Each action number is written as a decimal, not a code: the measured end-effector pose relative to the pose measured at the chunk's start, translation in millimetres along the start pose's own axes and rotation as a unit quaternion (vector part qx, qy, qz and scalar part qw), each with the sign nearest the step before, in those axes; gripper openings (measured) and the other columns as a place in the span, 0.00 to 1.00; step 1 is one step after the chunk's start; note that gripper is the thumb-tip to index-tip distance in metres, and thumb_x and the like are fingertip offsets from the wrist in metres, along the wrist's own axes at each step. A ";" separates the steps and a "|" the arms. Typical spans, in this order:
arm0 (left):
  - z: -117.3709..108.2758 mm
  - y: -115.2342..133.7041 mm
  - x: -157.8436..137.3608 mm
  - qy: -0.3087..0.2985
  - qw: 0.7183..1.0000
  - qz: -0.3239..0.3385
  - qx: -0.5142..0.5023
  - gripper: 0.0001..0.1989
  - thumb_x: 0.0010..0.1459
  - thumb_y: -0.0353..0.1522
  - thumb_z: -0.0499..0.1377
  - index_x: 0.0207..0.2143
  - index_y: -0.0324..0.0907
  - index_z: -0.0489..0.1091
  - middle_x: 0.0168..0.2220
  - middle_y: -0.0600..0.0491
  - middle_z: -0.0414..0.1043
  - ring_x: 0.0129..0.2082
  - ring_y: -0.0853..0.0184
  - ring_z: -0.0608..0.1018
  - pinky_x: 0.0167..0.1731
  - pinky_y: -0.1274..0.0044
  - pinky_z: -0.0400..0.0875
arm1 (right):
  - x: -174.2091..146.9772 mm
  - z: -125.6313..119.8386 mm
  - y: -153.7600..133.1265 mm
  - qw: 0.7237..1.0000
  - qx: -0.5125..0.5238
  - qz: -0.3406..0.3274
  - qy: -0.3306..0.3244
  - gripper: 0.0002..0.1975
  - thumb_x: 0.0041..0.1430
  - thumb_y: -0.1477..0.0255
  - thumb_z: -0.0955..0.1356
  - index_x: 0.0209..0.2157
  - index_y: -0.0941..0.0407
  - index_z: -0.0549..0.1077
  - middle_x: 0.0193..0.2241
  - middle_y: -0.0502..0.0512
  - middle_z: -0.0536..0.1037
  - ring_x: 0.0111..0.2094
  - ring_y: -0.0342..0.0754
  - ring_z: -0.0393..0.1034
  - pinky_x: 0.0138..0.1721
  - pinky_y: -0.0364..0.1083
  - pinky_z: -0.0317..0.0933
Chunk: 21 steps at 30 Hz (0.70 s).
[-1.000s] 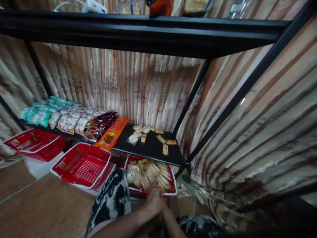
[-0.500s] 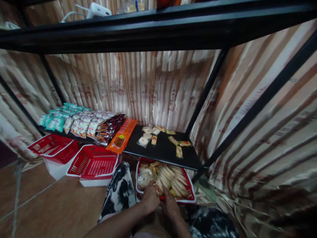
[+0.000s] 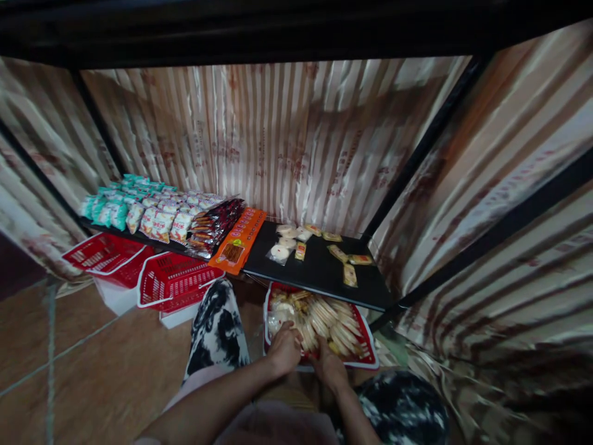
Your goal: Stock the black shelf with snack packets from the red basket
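Note:
A red basket with a white rim [image 3: 373, 352] stands between my knees, filled with wrapped round crackers [image 3: 340, 318] standing in slanted rows. At its near left part is my left hand [image 3: 286, 349], its fingers curled closed among the packets; what they hold is hidden. Beside it, my right hand [image 3: 330, 364] reaches over the near rim and touches the crackers. Its fingertips are mostly out of sight between the packets. Clear-wrapped white round crackers [image 3: 280, 252] and small yellow packets [image 3: 350, 275] lie on the black shelf [image 3: 319, 272] just above the basket.
An orange snack bag [image 3: 238, 241], dark shiny packets [image 3: 213, 225], white packets [image 3: 157, 222] and teal packets [image 3: 113, 213] line the shelf's left part. Two red baskets [image 3: 109, 253] stand below on white boxes. Black posts [image 3: 421, 148] and an upper shelf [image 3: 278, 31] frame the space; striped curtain [image 3: 259, 136] hangs behind.
The view has tilted down, and the upper shelf's top is out of sight. My left hand's fingers look more curled. Both hands stay at the basket's near side.

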State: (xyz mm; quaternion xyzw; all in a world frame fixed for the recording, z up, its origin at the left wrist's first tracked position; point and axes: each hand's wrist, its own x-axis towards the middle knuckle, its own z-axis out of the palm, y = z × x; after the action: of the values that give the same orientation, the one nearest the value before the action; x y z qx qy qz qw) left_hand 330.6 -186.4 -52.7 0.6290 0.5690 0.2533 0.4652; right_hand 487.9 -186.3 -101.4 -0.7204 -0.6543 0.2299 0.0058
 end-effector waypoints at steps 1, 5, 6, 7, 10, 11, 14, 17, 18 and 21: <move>-3.9 -2.0 -0.7 0.004 1.000 -0.001 0.014 0.18 0.43 0.18 0.51 0.35 0.37 0.73 0.55 0.45 0.63 0.56 0.62 0.65 0.55 0.75 0.59 | -0.4 -2.2 -3.7 1.000 -0.006 0.008 -0.005 0.25 0.57 0.75 0.60 0.57 0.62 0.56 0.48 0.66 0.73 0.48 0.52 0.69 0.46 0.46 0.59; -16.5 -12.4 0.3 0.009 0.998 -0.015 0.059 0.18 0.45 0.18 0.51 0.37 0.37 0.73 0.57 0.45 0.61 0.54 0.63 0.67 0.55 0.76 0.58 | -2.9 -5.3 -13.2 0.999 -0.014 0.034 -0.011 0.24 0.58 0.74 0.60 0.56 0.62 0.57 0.44 0.65 0.76 0.45 0.52 0.71 0.43 0.46 0.60; -18.3 -15.3 1.7 0.011 0.997 -0.020 0.068 0.18 0.46 0.18 0.51 0.37 0.37 0.73 0.57 0.45 0.61 0.53 0.63 0.68 0.55 0.76 0.59 | -4.0 -4.5 -13.9 0.999 -0.012 0.037 -0.003 0.24 0.58 0.73 0.60 0.56 0.61 0.58 0.43 0.64 0.76 0.44 0.52 0.72 0.41 0.45 0.60; -19.4 -18.1 3.2 0.011 0.997 -0.024 0.076 0.17 0.47 0.19 0.50 0.37 0.37 0.73 0.57 0.45 0.61 0.53 0.63 0.69 0.55 0.76 0.59 | -5.4 -3.2 -14.3 0.999 -0.011 0.041 0.010 0.23 0.58 0.72 0.60 0.56 0.60 0.59 0.42 0.64 0.77 0.43 0.51 0.72 0.40 0.44 0.60; -18.9 -25.5 7.1 0.004 0.996 -0.026 0.090 0.17 0.48 0.18 0.49 0.37 0.36 0.73 0.55 0.44 0.63 0.53 0.64 0.68 0.54 0.76 0.59 | -11.1 0.2 -15.2 0.997 -0.029 0.056 0.055 0.19 0.62 0.69 0.57 0.52 0.56 0.65 0.38 0.62 0.78 0.40 0.51 0.73 0.38 0.44 0.60; -17.9 -27.6 7.6 -0.001 0.995 -0.024 0.092 0.18 0.48 0.18 0.49 0.37 0.36 0.73 0.54 0.44 0.64 0.53 0.64 0.68 0.54 0.77 0.59 | -13.2 0.6 -16.0 0.995 -0.039 0.063 0.064 0.19 0.63 0.68 0.55 0.51 0.54 0.67 0.37 0.62 0.79 0.40 0.51 0.73 0.37 0.45 0.60; -14.2 -32.5 6.7 -0.018 0.995 -0.011 0.093 0.18 0.48 0.18 0.49 0.36 0.37 0.74 0.48 0.45 0.68 0.51 0.66 0.70 0.52 0.79 0.60 | -18.4 -1.3 -19.7 0.992 -0.065 0.083 0.069 0.19 0.63 0.66 0.54 0.49 0.49 0.69 0.36 0.60 0.79 0.39 0.52 0.74 0.36 0.46 0.61; -12.1 -35.5 3.7 -0.032 0.996 -0.001 0.088 0.17 0.48 0.18 0.49 0.34 0.38 0.74 0.45 0.47 0.70 0.48 0.67 0.71 0.50 0.80 0.61 | -20.7 -5.5 -23.4 0.989 -0.068 0.110 0.077 0.19 0.64 0.66 0.54 0.48 0.49 0.70 0.36 0.59 0.79 0.38 0.51 0.74 0.36 0.45 0.61; -12.0 -36.1 2.8 -0.036 0.996 0.000 0.086 0.18 0.47 0.17 0.49 0.34 0.38 0.74 0.45 0.47 0.71 0.48 0.68 0.71 0.49 0.80 0.62 | -21.0 -7.0 -24.2 0.987 -0.067 0.119 0.083 0.19 0.64 0.66 0.53 0.48 0.49 0.70 0.35 0.59 0.79 0.38 0.50 0.74 0.36 0.45 0.61; -13.4 -36.7 0.7 -0.045 0.996 0.002 0.082 0.17 0.47 0.17 0.50 0.35 0.37 0.73 0.44 0.47 0.71 0.47 0.68 0.72 0.49 0.80 0.62 | -21.5 -12.2 -25.5 0.981 -0.065 0.149 0.104 0.20 0.64 0.65 0.53 0.48 0.52 0.70 0.33 0.59 0.79 0.36 0.49 0.74 0.35 0.44 0.60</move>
State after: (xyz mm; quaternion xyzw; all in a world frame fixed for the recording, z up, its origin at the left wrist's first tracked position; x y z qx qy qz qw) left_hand 301.8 -184.7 -79.1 0.6769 0.5650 0.1779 0.4369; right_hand 467.2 -199.3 -75.6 -0.8285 -0.5493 0.1090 -0.0075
